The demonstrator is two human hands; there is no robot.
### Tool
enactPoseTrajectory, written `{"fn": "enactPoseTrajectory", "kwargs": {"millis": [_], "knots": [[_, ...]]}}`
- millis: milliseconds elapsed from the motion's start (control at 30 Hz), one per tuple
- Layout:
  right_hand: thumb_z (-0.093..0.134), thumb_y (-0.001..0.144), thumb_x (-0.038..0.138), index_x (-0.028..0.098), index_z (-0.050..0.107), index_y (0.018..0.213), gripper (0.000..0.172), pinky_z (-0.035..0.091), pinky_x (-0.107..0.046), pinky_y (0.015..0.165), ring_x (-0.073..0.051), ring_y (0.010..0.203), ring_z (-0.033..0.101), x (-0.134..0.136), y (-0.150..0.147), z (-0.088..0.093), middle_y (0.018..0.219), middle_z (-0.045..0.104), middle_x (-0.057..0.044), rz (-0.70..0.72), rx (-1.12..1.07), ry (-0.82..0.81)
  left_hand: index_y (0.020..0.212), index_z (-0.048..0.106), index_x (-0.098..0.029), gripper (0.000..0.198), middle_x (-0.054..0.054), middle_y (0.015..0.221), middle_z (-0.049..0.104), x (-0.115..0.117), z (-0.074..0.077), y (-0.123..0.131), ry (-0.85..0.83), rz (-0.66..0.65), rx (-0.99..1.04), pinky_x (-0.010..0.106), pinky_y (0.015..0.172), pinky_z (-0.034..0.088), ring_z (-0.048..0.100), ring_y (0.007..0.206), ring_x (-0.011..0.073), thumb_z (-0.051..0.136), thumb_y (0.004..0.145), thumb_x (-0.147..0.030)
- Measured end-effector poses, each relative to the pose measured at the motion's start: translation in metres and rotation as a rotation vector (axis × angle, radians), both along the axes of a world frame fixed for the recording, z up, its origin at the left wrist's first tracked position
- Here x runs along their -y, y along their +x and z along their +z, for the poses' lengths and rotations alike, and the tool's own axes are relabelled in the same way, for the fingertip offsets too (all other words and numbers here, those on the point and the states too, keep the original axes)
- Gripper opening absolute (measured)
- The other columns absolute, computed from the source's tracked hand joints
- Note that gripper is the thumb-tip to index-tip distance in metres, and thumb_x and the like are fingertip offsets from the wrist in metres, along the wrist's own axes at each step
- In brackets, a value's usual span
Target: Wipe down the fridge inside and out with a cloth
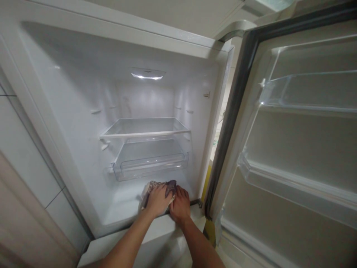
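Observation:
Both my hands rest on a patterned cloth (156,185) lying on the floor of an open, bare refrigerator compartment (125,203). My left hand (157,200) presses down on the cloth with its fingers curled over it. My right hand (180,204) sits beside it at the cloth's right edge, fingers bent onto the fabric near the front lip. The cloth is whitish with a dark purple patch, mostly hidden under my hands.
A clear drawer (150,160) sits just behind the cloth under a glass shelf (145,128). The fridge door (292,149) stands open to the right with clear door bins (306,93). A tiled wall (25,167) lies left. An interior light (147,75) glows above.

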State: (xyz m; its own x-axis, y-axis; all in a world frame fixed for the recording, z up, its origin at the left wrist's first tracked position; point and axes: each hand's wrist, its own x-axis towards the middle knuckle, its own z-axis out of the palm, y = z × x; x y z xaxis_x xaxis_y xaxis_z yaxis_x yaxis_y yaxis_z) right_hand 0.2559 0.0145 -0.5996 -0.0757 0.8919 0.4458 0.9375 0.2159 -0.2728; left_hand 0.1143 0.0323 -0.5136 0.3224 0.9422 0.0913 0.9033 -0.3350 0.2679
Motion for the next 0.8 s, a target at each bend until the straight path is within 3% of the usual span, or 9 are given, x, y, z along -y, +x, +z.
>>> {"fn": "enactPoseTrajectory", "kwargs": {"millis": [67, 167, 267, 333, 433, 600, 700, 800], "knots": [[0.056, 0.099, 0.024, 0.016, 0.066, 0.149, 0.052, 0.031, -0.045, 0.126, -0.03, 0.144, 0.053, 0.0, 0.0, -0.001, 0.151, 0.065, -0.015, 0.009, -0.014, 0.012, 0.14, 0.069, -0.021, 0.046, 0.014, 0.154, 0.065, 0.0, -0.006, 0.014, 0.009, -0.018, 0.041, 0.045, 0.125, 0.035, 0.056, 0.145, 0.0321, 0.047, 0.103, -0.037], [0.057, 0.099, 0.026, 0.017, 0.068, 0.147, 0.05, 0.033, -0.046, 0.125, -0.03, 0.144, 0.053, -0.001, 0.0, 0.0, 0.15, 0.065, -0.016, 0.013, -0.023, 0.028, 0.145, 0.066, -0.023, 0.049, 0.013, 0.16, 0.06, -0.002, -0.01, 0.014, 0.01, -0.03, 0.09, 0.05, 0.128, 0.03, 0.051, 0.151, 0.0347, 0.051, 0.102, -0.038], [0.055, 0.1, 0.025, 0.015, 0.067, 0.147, 0.05, 0.033, -0.049, 0.125, -0.032, 0.143, 0.053, 0.0, -0.001, 0.0, 0.149, 0.066, -0.018, 0.006, -0.004, 0.02, 0.132, 0.073, -0.022, 0.041, 0.014, 0.143, 0.072, -0.011, -0.007, 0.008, -0.007, -0.01, 0.142, 0.046, 0.12, 0.04, 0.063, 0.138, 0.0339, 0.051, 0.102, -0.04], [0.054, 0.1, 0.024, 0.012, 0.065, 0.149, 0.051, 0.035, -0.049, 0.124, -0.032, 0.142, 0.054, 0.0, -0.001, 0.0, 0.149, 0.065, -0.018, -0.004, 0.001, 0.023, 0.123, 0.075, -0.019, 0.044, 0.017, 0.127, 0.078, -0.022, -0.002, 0.012, -0.009, 0.046, 0.193, 0.044, 0.11, 0.048, 0.071, 0.124, 0.0329, 0.041, 0.107, -0.041], [0.054, 0.101, 0.025, 0.014, 0.068, 0.144, 0.047, 0.038, -0.05, 0.121, -0.031, 0.137, 0.057, -0.001, -0.002, -0.002, 0.144, 0.068, -0.017, -0.01, 0.001, 0.034, 0.133, 0.069, -0.018, 0.051, 0.017, 0.133, 0.076, -0.038, 0.004, 0.038, 0.014, 0.091, 0.292, 0.041, 0.109, 0.048, 0.069, 0.128, 0.0295, 0.028, 0.112, -0.04], [0.06, 0.103, 0.035, 0.028, 0.07, 0.145, 0.044, 0.042, -0.053, 0.115, -0.033, 0.124, 0.066, -0.005, -0.003, -0.007, 0.131, 0.076, -0.014, -0.003, 0.012, 0.027, 0.138, 0.066, -0.023, 0.045, 0.011, 0.133, 0.076, -0.054, 0.004, 0.102, -0.025, 0.03, 0.401, 0.036, 0.104, 0.051, 0.071, 0.125, 0.0249, 0.035, 0.111, -0.042], [0.059, 0.103, 0.035, 0.03, 0.069, 0.147, 0.045, 0.043, -0.051, 0.114, -0.033, 0.121, 0.068, -0.007, -0.004, -0.008, 0.131, 0.076, -0.013, -0.004, -0.007, 0.031, 0.134, 0.067, -0.021, 0.045, 0.013, 0.129, 0.078, -0.06, 0.0, 0.112, -0.075, 0.02, 0.406, 0.038, 0.101, 0.053, 0.073, 0.121, 0.0282, 0.038, 0.11, -0.046], [0.061, 0.099, 0.032, 0.025, 0.072, 0.143, 0.046, 0.043, -0.05, 0.114, -0.032, 0.12, 0.068, -0.007, -0.003, -0.009, 0.131, 0.076, -0.012, 0.009, -0.031, 0.03, 0.137, 0.065, -0.023, 0.047, 0.011, 0.13, 0.078, -0.067, -0.002, 0.102, -0.115, -0.024, 0.382, 0.037, 0.101, 0.052, 0.073, 0.123, 0.027, 0.036, 0.11, -0.048]]}}
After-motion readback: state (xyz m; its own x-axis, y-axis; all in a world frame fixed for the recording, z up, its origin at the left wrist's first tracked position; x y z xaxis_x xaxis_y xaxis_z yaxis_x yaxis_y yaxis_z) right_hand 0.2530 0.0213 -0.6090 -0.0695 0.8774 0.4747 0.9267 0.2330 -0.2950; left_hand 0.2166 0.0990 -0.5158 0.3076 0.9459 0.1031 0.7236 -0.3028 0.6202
